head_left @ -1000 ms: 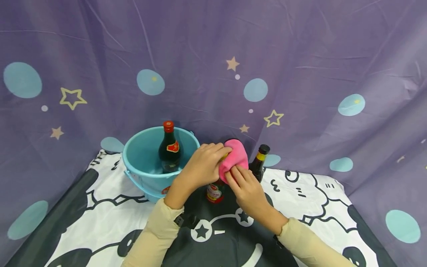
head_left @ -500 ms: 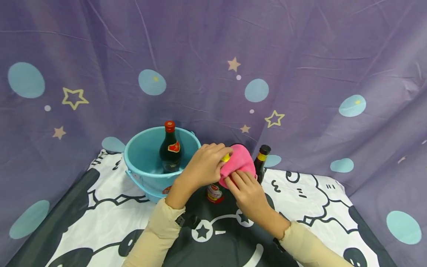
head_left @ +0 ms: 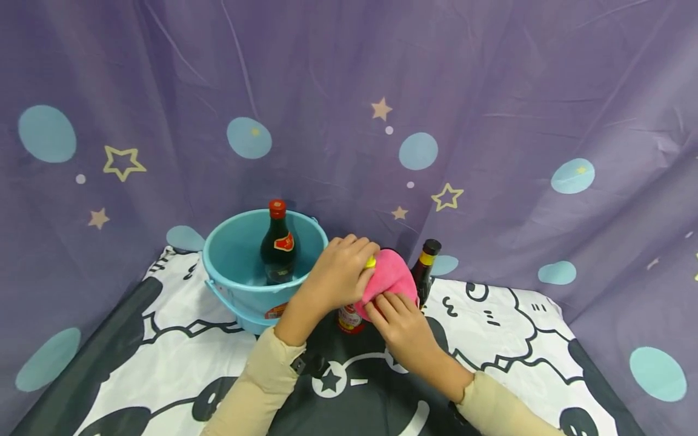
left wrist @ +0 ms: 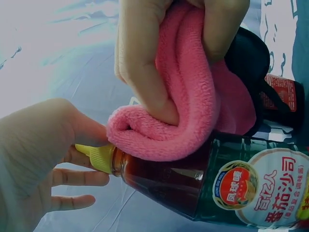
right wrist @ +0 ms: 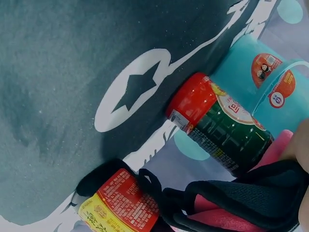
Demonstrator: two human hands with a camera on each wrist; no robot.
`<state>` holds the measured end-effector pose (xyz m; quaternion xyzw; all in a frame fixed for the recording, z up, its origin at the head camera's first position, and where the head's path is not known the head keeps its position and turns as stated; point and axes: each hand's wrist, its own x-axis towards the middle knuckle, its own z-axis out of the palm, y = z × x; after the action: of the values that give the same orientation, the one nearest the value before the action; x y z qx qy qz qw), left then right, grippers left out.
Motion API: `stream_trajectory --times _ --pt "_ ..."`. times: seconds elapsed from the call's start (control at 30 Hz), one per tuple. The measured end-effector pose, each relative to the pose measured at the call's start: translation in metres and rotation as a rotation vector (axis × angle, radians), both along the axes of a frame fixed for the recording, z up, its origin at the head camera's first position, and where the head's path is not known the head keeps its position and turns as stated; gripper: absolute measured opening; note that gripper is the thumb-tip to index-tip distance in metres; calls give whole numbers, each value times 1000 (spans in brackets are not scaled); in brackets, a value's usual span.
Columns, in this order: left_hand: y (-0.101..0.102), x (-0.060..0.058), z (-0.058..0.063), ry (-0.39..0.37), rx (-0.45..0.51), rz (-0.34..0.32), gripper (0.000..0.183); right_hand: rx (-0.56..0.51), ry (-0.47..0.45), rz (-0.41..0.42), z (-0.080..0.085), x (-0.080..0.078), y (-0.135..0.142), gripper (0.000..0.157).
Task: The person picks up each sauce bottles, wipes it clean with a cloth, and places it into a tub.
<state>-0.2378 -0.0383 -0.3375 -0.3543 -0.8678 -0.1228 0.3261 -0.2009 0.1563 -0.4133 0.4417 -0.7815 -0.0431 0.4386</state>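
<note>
A sauce bottle point(left wrist: 251, 183) with a red base and a label in Chinese characters stands upright on the cloth-covered table. At its top, my left hand point(head_left: 338, 272) pinches the yellow cap point(left wrist: 100, 157) between thumb and fingers; some of the fingers extend past it. My right hand point(head_left: 405, 327) holds a pink fleecy cloth point(head_left: 388, 277) with black backing and a black loop. In the left wrist view the cloth is folded against the bottle's neck and shoulder, with one finger pushed into the fold. From the head, hands and cloth hide most of the bottle.
To the left stands a light blue bucket point(head_left: 215, 263), with a red-capped dark bottle point(head_left: 279, 251) upright inside. A second dark bottle point(head_left: 423, 269), black-capped with a yellow neck band, stands just right of the cloth. Behind hangs a purple curtain point(head_left: 327, 72).
The right hand and pink cloth have shifted down and slightly right along the bottle, and more of the yellow cap shows. The left hand stays at the cap. The bucket has not moved.
</note>
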Motion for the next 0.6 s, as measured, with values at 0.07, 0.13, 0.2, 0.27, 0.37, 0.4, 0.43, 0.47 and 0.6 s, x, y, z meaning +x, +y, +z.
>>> stream_trajectory --times 0.07,0.13,0.2,0.27,0.37,0.4,0.43,0.47,0.6 --pt "-3 0 0 13 4 10 29 -1 1 12 0 -1 -3 40" --pt "-5 1 0 28 13 18 28 -4 -2 24 -1 -1 -6 40" --pt "-6 2 0 44 19 23 26 -3 -6 31 -3 0 -7 42" --pt "-5 4 -1 53 19 27 24 -1 -21 33 -5 3 -6 45" --pt "-1 7 -3 46 17 32 23 0 -35 32 -9 10 -2 49" --pt "1 7 -3 41 16 35 23 -4 -37 37 -10 11 -1 49" --pt "2 7 -3 36 16 37 23 -2 -46 35 -12 11 -1 50" --pt "2 7 -3 32 17 40 23 3 -56 37 -14 11 -1 47" --pt "3 7 -2 30 11 50 22 39 -106 40 -22 11 -1 29"
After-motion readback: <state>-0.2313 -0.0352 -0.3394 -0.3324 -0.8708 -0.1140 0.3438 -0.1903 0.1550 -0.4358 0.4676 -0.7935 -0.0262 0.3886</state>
